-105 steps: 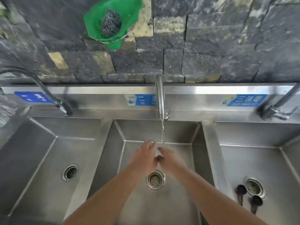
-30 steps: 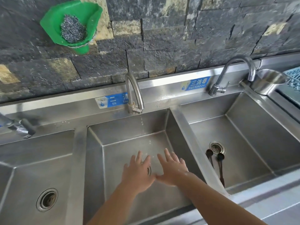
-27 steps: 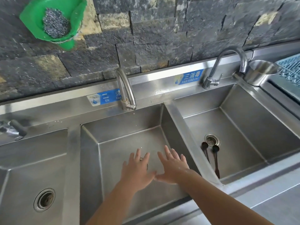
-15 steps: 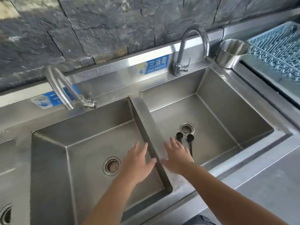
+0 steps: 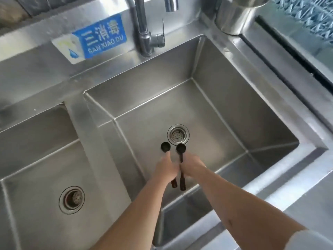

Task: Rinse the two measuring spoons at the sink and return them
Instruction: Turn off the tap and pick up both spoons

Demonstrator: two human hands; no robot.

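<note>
Pick-up step, by the look of it. Both measuring spoons down in the right basin (image 5: 225, 98), bowls just near of the drain strainer (image 5: 178, 135), handles pointing near. Left hand (image 5: 166, 168) curled round the handle of the left spoon (image 5: 165, 147); right hand (image 5: 191, 167) curled round the right spoon (image 5: 181, 148). Whether lifted off the basin floor: cannot tell. Next, probably: raising both under the tap (image 5: 144, 33), no water visible there yet, and opening its lever.
</note>
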